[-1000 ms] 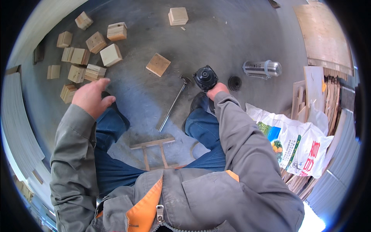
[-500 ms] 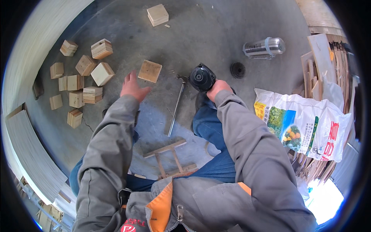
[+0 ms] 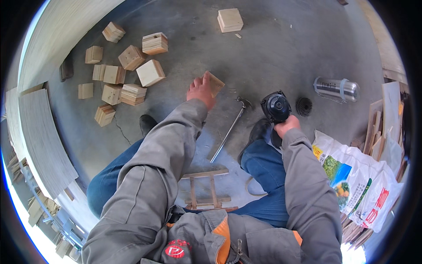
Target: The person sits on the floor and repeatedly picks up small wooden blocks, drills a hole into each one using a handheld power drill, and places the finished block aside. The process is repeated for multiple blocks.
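Observation:
My left hand (image 3: 200, 91) reaches forward over the concrete floor and closes on a small plywood block (image 3: 215, 83), fingers on its near edge. My right hand (image 3: 285, 126) grips the handle of a black nail gun (image 3: 275, 106) that rests beside my right knee. A hammer (image 3: 229, 129) with a long metal handle lies on the floor between my two hands. My legs in blue jeans straddle a small wooden stool (image 3: 206, 190).
Several plywood blocks (image 3: 127, 72) are scattered at the far left, one more block (image 3: 230, 20) at the far centre. A metal cylinder (image 3: 336, 88) and a dark nail coil (image 3: 303, 106) lie at right, above a printed sack (image 3: 362, 185). Plywood sheets (image 3: 41, 136) curve along the left.
My left hand moved from the block pile at left, rightward across the floor, and now holds the lone block. My right hand stayed on the nail gun.

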### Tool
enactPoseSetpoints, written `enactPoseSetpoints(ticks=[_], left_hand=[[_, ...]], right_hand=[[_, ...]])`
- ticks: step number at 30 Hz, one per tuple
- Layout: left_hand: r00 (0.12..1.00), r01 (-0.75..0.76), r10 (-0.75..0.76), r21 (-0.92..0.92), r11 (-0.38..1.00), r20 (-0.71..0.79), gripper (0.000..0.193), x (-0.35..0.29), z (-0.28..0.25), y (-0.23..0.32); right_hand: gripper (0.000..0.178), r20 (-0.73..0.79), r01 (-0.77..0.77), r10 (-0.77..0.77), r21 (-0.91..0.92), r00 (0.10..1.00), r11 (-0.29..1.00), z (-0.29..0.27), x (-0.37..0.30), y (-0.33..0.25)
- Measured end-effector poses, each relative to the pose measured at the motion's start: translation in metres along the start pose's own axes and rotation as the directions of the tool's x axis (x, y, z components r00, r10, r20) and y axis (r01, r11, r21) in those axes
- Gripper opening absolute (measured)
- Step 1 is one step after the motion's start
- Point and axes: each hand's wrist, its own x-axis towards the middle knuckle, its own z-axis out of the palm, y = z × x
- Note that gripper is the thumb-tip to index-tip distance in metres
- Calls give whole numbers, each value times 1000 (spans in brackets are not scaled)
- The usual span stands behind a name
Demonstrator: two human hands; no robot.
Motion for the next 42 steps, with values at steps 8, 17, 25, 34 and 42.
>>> enactPoseSetpoints(ticks=[8, 17, 25, 34, 42], left_hand=[[997, -74, 70, 118, 990, 33, 101, -17, -101, -44], [922, 13, 111, 315, 949, -371, 100, -85, -325, -186], [822, 149, -172, -87, 985, -543, 108, -240, -251, -358], [744, 574, -640, -305, 760, -194, 115, -348, -83, -427], [607, 670, -754, -348, 656, -253, 113, -353, -70, -459]], right_hand=[[36, -44, 25, -27, -37, 999, 999, -10, -6, -9], [36, 7, 26, -25, -53, 1000, 998, 8, 35, 25], [23, -175, 206, -239, -189, 955, 960, 28, 45, 43], [17, -99, 194, -204, -103, 974, 976, 18, 46, 45], [24, -1, -31, 31, -100, 1000, 995, 7, 14, -6]])
